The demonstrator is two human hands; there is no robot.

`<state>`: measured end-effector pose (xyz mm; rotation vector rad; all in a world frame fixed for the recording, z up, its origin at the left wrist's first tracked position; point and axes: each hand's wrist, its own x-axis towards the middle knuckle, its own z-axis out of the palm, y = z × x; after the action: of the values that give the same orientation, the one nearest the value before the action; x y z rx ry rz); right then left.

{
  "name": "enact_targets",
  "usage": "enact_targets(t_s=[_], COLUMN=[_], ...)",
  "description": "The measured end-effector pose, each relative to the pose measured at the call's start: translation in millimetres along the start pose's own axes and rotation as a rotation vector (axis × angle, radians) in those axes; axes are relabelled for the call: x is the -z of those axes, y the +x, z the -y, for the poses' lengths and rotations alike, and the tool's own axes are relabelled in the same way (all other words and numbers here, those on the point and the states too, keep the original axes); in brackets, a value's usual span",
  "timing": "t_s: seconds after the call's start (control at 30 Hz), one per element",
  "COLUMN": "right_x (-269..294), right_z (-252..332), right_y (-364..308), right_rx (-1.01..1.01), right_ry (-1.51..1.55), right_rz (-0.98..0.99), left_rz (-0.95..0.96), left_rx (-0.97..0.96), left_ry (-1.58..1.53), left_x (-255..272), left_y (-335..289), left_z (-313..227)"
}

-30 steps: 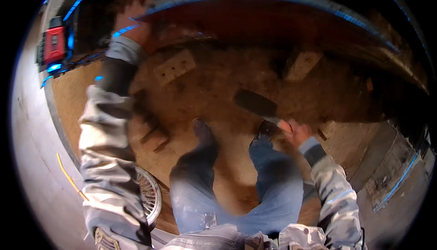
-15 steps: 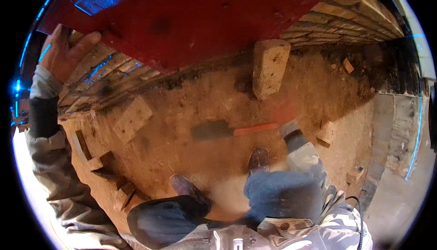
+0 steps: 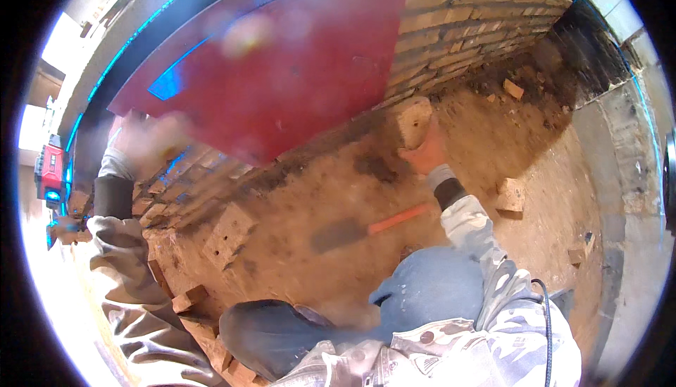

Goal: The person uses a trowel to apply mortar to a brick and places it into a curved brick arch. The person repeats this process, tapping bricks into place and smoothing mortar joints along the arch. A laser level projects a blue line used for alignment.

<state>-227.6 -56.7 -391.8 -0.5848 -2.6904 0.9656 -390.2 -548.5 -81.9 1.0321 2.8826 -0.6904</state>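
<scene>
Reaching with the bare left hand (image 3: 132,135) to the left edge of a big, flat, shiny red board (image 3: 310,77), maybe to help hold its slant steady. Cannot tell about the left fingers, open or closed, because of a milky blur there. Reaching with the bare right hand (image 3: 428,153) to a tan, box-shaped brick block (image 3: 414,118) near the low edge of the red board, with the thumb out to the left. Seeming to touch the near end of the brick block, maybe for an easy hold on its narrow shape. Cannot tell about the right fingers either, curled tight or just resting.

Looking at a tool with a flat dark head and a straight orange-red handle (image 3: 370,230), down on the brown dirt floor (image 3: 303,207), out of both hands, maybe there to leave the right hand free. Finding a tan brick with little dark holes (image 3: 229,235) on the left and a chunky tan brick (image 3: 510,195) on the right, both rough and dry, unlike the smooth red board. Seeing a bumpy tan brick wall (image 3: 479,21) beside the board, in long rows. Spotting a small red and black box (image 3: 51,169) at the far left, with a blue glow low down
</scene>
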Motion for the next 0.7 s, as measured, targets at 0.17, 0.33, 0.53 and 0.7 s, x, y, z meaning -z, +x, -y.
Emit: enact_targets(t_s=[0.17, 0.33, 0.53, 0.7], right_x=[31.0, 54.4, 54.7, 52.7], right_z=[-24.8, 68.0, 177.6, 182.1], right_y=[11.9, 64.7, 69.9, 68.1], right_rx=[-0.28, 0.489, 0.618, 0.685], right_ry=[-0.207, 0.0, 0.268, 0.198], right_rz=[0.082, -0.27, -0.156, -0.219], left_rz=[-0.127, -0.153, -0.342, -0.458], left_rx=[-0.001, -0.075, -0.101, -0.01], left_ry=[0.031, -0.119, -0.064, -0.415], left_x=[-10.1, -17.2, -29.9, -23.4], left_y=[-1.9, -4.4, -0.5, 0.2], left_z=[7.2, 19.9, 25.8, 7.4])
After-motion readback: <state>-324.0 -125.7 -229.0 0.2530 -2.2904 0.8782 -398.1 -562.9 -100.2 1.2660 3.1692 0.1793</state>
